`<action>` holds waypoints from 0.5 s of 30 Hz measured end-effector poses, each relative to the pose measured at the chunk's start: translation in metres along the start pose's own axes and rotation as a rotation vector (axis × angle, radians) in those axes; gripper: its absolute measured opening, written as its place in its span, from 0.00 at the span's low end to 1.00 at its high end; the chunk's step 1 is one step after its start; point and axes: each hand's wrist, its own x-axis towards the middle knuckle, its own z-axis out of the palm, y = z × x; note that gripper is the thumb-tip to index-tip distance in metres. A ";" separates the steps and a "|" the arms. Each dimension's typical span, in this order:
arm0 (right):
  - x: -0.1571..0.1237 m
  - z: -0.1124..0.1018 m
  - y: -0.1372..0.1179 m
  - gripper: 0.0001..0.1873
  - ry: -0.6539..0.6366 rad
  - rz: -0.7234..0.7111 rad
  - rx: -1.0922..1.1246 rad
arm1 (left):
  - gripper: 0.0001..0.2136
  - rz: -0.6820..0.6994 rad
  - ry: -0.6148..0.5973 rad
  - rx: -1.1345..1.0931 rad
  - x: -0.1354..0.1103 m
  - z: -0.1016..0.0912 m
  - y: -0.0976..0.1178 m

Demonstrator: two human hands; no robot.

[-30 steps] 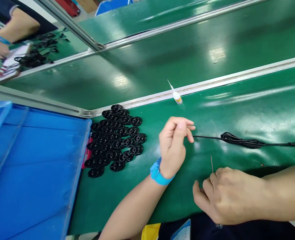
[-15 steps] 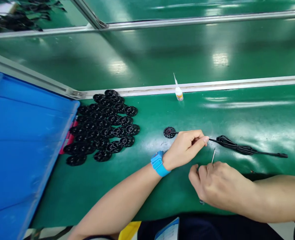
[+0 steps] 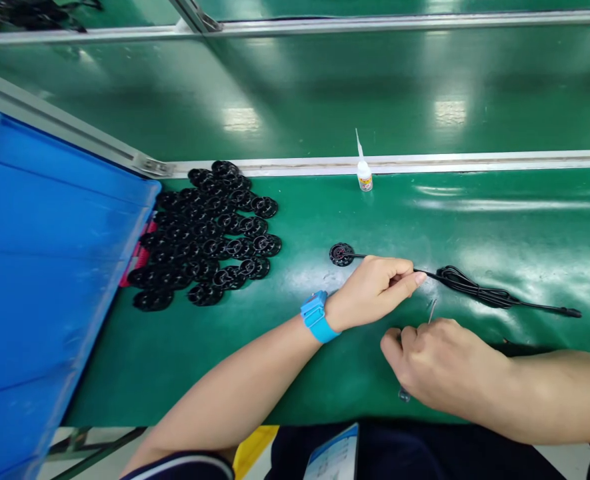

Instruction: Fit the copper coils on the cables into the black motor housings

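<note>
My left hand [image 3: 375, 291], with a blue strap on its wrist, pinches a thin black cable [image 3: 427, 273]. To the left the cable runs into a round black part [image 3: 341, 254] lying face up on the green table, with fine wires inside it. On the right the cable continues into a tied coil [image 3: 475, 287] and ends in a small plug [image 3: 572, 312]. Below the left hand, my right hand [image 3: 439, 360] is closed around a screwdriver [image 3: 432, 312]. Its thin metal shaft points up and away, and its handle end shows under the palm. The fingers hide most of the handle.
Many similar round black parts [image 3: 205, 233] lie grouped on the left, beside a blue bin [image 3: 65, 267]. A small white bottle [image 3: 365, 175] with a long nozzle stands at the back near the white rail [image 3: 295, 165]. A red item [image 3: 137, 260] shows partly behind the parts.
The camera view has shifted, so the table and bin sit slightly higher in the picture. Both hands keep their hold, and the right hand's screwdriver shaft is tilted a little differently.
</note>
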 end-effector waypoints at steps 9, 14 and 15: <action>-0.004 -0.003 -0.003 0.03 0.001 0.021 -0.018 | 0.21 -0.003 -0.113 -0.128 -0.001 -0.002 0.004; -0.007 -0.005 -0.004 0.04 -0.030 0.126 -0.121 | 0.22 0.022 -0.175 -0.142 0.000 -0.002 0.002; -0.008 -0.004 -0.004 0.05 -0.039 0.145 -0.142 | 0.23 0.025 -0.174 -0.137 0.000 -0.002 0.001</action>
